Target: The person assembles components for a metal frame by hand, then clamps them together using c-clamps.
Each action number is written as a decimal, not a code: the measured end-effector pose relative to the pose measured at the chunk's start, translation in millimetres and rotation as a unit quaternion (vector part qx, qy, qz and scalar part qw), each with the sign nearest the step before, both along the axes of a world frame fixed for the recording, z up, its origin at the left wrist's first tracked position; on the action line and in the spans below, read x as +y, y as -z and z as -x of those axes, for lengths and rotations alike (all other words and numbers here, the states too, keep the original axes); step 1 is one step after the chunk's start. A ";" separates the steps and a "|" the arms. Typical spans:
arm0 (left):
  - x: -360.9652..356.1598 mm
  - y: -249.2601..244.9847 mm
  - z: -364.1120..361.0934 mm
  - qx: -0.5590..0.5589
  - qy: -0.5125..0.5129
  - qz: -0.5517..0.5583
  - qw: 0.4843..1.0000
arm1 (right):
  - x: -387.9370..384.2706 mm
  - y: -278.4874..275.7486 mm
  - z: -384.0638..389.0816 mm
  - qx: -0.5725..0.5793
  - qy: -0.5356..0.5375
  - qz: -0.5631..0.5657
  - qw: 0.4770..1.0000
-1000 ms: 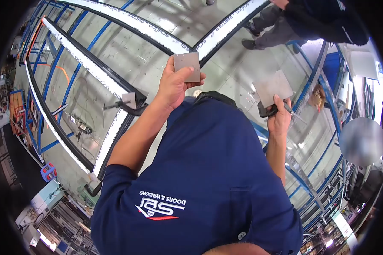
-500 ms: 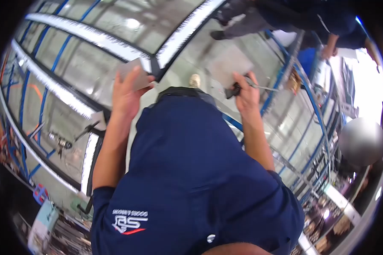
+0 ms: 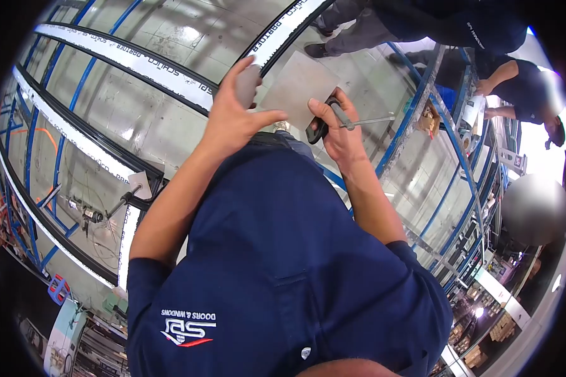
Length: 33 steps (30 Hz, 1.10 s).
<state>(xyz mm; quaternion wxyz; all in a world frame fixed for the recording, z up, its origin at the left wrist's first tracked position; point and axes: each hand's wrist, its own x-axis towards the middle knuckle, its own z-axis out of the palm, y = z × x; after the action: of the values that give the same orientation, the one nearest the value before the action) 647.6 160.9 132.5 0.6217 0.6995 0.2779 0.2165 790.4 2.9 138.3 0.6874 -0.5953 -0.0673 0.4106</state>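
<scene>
My left hand point(image 3: 229, 116) is raised near the corner of a frame profile, its fingers curled around a small grey plate point(image 3: 247, 87). The left thumb stretches out toward the right hand. My right hand point(image 3: 343, 129) grips a clamp-like tool point(image 3: 322, 122) with a black handle and a grey metal bar that points right. A thin, pale square plate point(image 3: 299, 88) extends up and left from the right hand and appears to be held along with the tool. Part of that hand's grip is hidden.
Long black profiles with printed white film point(image 3: 126, 56) lie on blue racks to the left. A small plate point(image 3: 141, 183) sits at a frame corner beside a black-handled clamp point(image 3: 124, 200). A power tool point(image 3: 91, 215) lies farther left. Co-workers point(image 3: 516, 78) stand upper right by a blue-railed rack point(image 3: 415, 113).
Both hands have moved closer together: the left one up and right with its small plate, the right one leftward with the tool and pale plate. The left thumb has spread away from its fingers.
</scene>
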 end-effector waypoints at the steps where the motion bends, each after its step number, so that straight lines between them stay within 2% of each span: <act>1: 1.7 4.7 -11.3 0.009 0.017 -0.136 0.991 | 0.6 -2.0 2.0 -0.002 -0.001 -0.001 1.000; 2: 4.4 5.5 -21.0 0.006 0.017 -0.137 0.990 | 1.0 -4.9 4.1 -0.009 -0.013 0.006 1.000; 4: 12.8 7.9 -39.7 0.056 0.001 0.022 0.998 | -0.3 -7.9 6.6 -0.018 -0.020 0.012 1.000; 5: 24.5 13.9 -50.5 0.041 -0.058 0.016 0.997 | -2.2 -8.9 7.4 -0.015 -0.026 0.011 0.999; 8: 47.1 5.4 -56.3 0.017 -0.074 0.055 0.996 | -6.8 -12.3 11.5 -0.013 -0.020 0.009 1.000; 10: 42.4 -2.4 -47.7 0.009 -0.039 0.051 0.998 | -9.7 -12.6 12.3 -0.012 -0.009 0.006 1.000; 12: 31.4 -16.0 -34.3 0.051 0.062 0.035 0.996 | -10.0 -9.7 12.9 -0.029 0.008 0.012 0.999; 13: 24.6 -18.0 -30.4 0.045 0.088 0.076 0.992 | -9.9 -8.2 13.5 -0.028 0.010 0.011 0.999; 18: 4.7 -9.5 -31.6 0.079 0.102 0.057 0.990 | -9.5 -9.8 13.9 -0.096 0.010 0.074 0.993; 20: 1.3 -6.3 -33.1 0.054 0.088 -0.017 0.994 | -9.7 -8.3 14.0 -0.123 0.000 0.082 0.989; 24: -0.3 -12.1 -32.0 0.057 0.071 -0.011 0.996 | -10.7 -2.9 15.3 -0.164 -0.019 0.102 0.981; 26: 3.3 -11.9 -30.8 0.080 0.079 0.070 0.991 | -10.7 -5.8 16.1 -0.158 -0.019 0.106 0.982; 33: -3.8 -13.4 -27.1 0.069 0.086 0.039 0.993 | -13.1 -8.9 16.5 -0.151 -0.028 0.111 0.982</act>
<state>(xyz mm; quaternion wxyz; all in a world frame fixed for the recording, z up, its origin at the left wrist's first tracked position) 674.7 157.1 145.9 0.6441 0.7092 0.2678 0.1023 773.9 -10.2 147.2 0.5875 -0.7206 -0.1410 0.3401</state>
